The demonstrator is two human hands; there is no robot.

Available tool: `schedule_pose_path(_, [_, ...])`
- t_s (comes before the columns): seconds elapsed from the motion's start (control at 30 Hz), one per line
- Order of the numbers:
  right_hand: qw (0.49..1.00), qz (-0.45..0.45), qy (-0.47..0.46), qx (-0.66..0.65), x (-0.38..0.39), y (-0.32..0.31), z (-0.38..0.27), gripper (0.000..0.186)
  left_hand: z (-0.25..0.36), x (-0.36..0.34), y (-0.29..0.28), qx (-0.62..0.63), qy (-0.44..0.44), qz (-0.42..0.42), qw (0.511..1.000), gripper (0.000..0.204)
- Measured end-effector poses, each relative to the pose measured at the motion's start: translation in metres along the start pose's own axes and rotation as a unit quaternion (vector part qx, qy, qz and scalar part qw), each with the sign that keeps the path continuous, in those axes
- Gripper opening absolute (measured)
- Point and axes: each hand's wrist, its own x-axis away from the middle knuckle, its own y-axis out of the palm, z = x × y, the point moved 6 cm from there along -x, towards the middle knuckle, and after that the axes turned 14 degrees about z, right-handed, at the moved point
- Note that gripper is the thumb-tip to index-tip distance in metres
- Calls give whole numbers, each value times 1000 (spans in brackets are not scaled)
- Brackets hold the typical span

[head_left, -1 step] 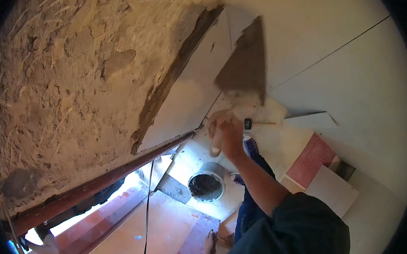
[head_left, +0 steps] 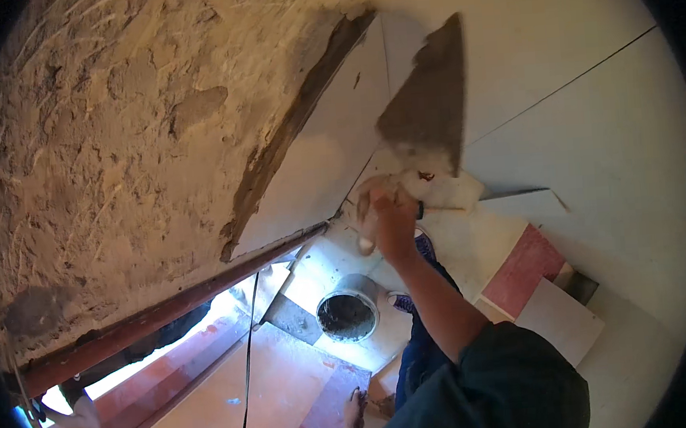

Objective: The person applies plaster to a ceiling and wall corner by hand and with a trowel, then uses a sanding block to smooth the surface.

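My right hand (head_left: pixel 382 210) is raised in front of me, closed around the handle of a pointing trowel (head_left: pixel 429 100). The broad triangular blade points up and away. Grey-brown mortar with a ragged edge shows along its upper left side, and motion slightly blurs it. My left hand (head_left: pixel 355 408) is low, beside the edge of an orange-red board (head_left: pixel 291 377). Its fingers look curled; what they hold, if anything, is too small to make out. Below my right hand stands a bucket (head_left: pixel 357 283) with wet grey mortar inside.
A rough plastered wall (head_left: pixel 130 133) fills the left, above a reddish beam (head_left: pixel 182 305). Large pale tiles (head_left: pixel 576 134) cover the right wall. Tile pieces (head_left: pixel 561 322) lean at lower right. A dark cord (head_left: pixel 248 364) hangs by the board. Another person's arm (head_left: pixel 83 419) shows at far left.
My right hand has carried the trowel slightly to the right, its blade tip rising a little. The left hand and the bucket look unmoved.
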Motion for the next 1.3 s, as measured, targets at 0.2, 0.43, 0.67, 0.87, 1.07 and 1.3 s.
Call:
schedule_pose_path(0.2, [973, 30, -211, -91, -32, 13, -89, 8, 14, 10, 7, -11, 1, 0, 1000, 44])
schedule_pose_path(0.43, [950, 58, -206, 226, -119, 42, -12, 27, 32, 13, 9, -21, 3, 5, 1000, 44])
schedule_pose_path(0.67, [981, 7, -34, 190, -137, 35, 22, 33, 42, 21, 14, -18, 3, -4, 1000, 45])
schedule_pose_path(0.87, [985, -65, 32, 156, -79, -10, -15, 28, 53, 26, 25, 0, 3, -17, 1000, 46])
schedule_pose_path(1.07, [972, -8, 159, 173, -47, -58, -20, 27, 71, 25, 33, -22, 35, -32, 999, 46])
schedule_pose_path(1.3, [942, -26, 323, -87, -20, 41, -21, 32, 86, 25, 35, -24, 57, -38, 997, 47])
